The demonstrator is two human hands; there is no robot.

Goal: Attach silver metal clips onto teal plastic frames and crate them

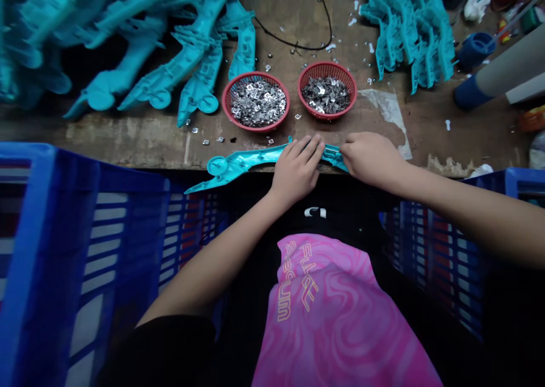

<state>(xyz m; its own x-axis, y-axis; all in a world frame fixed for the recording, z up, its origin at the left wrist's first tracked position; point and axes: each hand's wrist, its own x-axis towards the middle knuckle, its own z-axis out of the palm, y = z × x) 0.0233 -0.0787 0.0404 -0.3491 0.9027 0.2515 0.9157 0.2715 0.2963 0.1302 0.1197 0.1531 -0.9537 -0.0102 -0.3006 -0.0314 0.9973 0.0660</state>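
A long turquoise plastic part (249,161) lies along the front edge of the worktable, its round end and pointed tip to the left. My left hand (297,167) rests on the middle of it, fingers stretched over the top. At its right end my right hand (371,159) is closed, with curled fingertips against the part; whether a small piece is between them is hidden. Just behind the part stand two red baskets, the left one (225,110) and the right one (353,100), both holding small metal clips (259,104).
Turquoise parts are piled at the back left (140,52) and back right (409,29). Loose clips and a black cable (313,48) lie on the wooden table (162,140). Blue crates stand at left (72,205) and right (451,262). A blue cup (477,49) is at the right.
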